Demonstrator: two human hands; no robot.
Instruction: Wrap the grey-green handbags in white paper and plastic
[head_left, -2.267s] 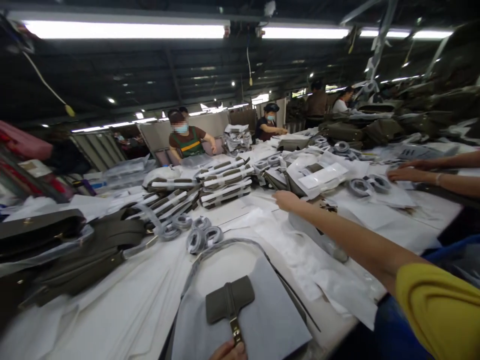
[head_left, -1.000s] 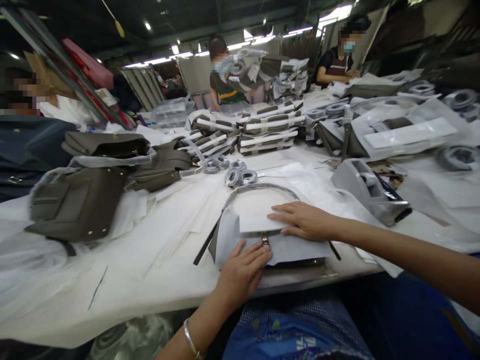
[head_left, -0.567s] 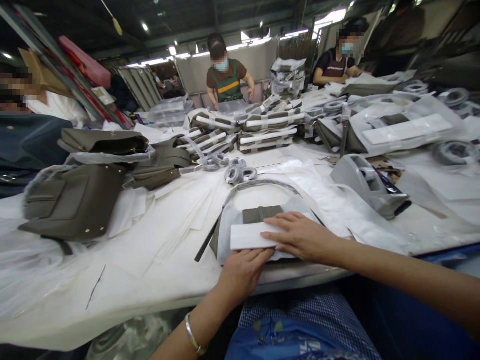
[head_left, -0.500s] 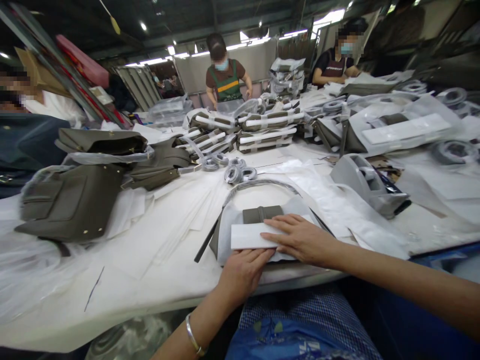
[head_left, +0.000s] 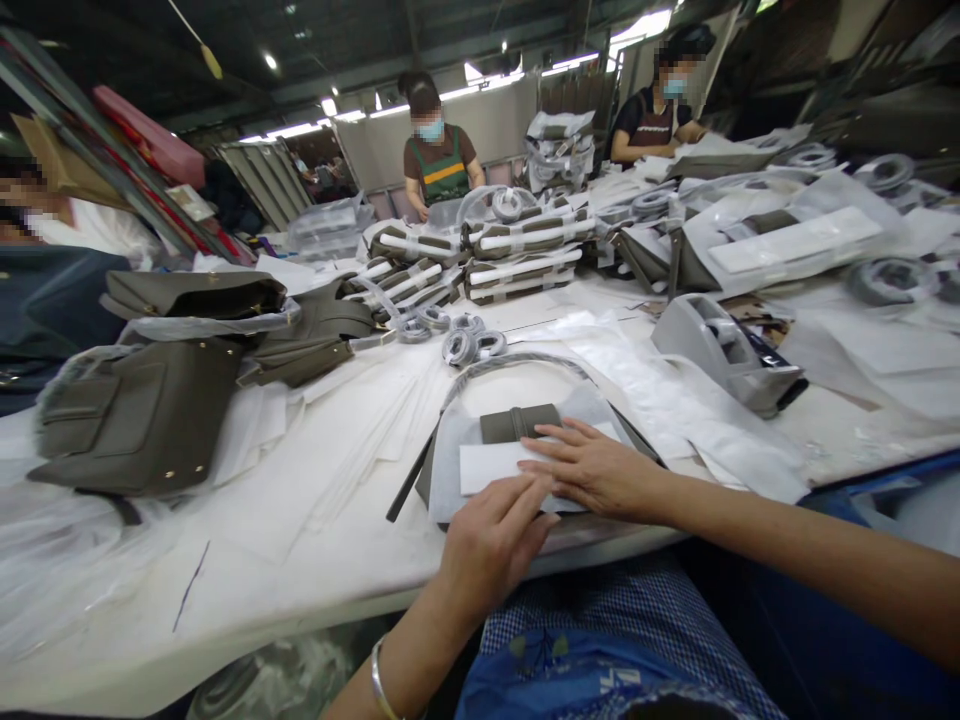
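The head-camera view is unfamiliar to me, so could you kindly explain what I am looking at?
Certainly. There is no machine here: the picture comes from a camera worn on a person's head, looking forward and down at two bare hands. The right hand lies spread over a white strip on an olive bag with pale wrapping. The left hand is at the strip's lower edge; whether it grips anything is hard to tell. On the white table you also see small wrapped coils, more olive bags to the left and what looks like a grey tape dispenser to the right. Across the table stands a co-worker in a green apron.
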